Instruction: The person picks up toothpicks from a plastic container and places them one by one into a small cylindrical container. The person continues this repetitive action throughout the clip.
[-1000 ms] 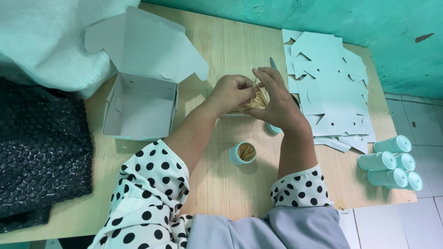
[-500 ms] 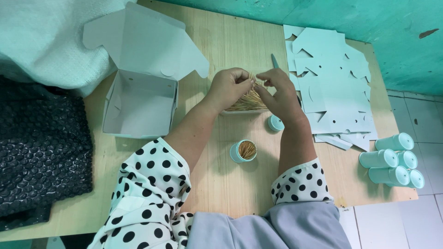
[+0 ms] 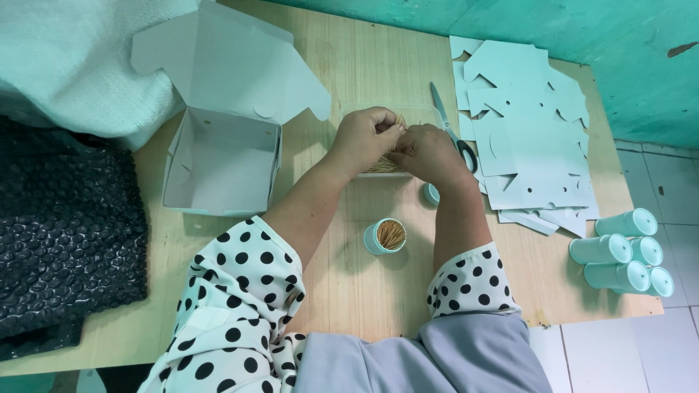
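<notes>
Left hand [image 3: 370, 138] and right hand [image 3: 429, 151] pressed together at the middle of the worktop [image 3: 378, 65], fingers pinched round a small bundle of toothpicks [image 3: 389, 156] over a clear shallow tray [image 3: 378, 116]; both clenched on the sticks. Just at 6 o'clock from the hands, a small round teal tub [image 3: 384, 236] standing upright, open, packed with toothpicks. Close at 5 o'clock from the right hand, a teal lid [image 3: 432, 193] flat on the wood. At 2 o'clock, scissors [image 3: 450, 131] lying partly on a spread of pale flat card cut-outs [image 3: 528, 124]. At 9 o'clock, an open white cardboard box [image 3: 222, 156], flaps raised. Far out at 4 o'clock, a cluster of closed teal tubs [image 3: 622, 251] on their sides at the worktop edge. Far at 9 o'clock, dark bubble wrap [image 3: 65, 233] under a pale woven sack [image 3: 73, 65].
</notes>
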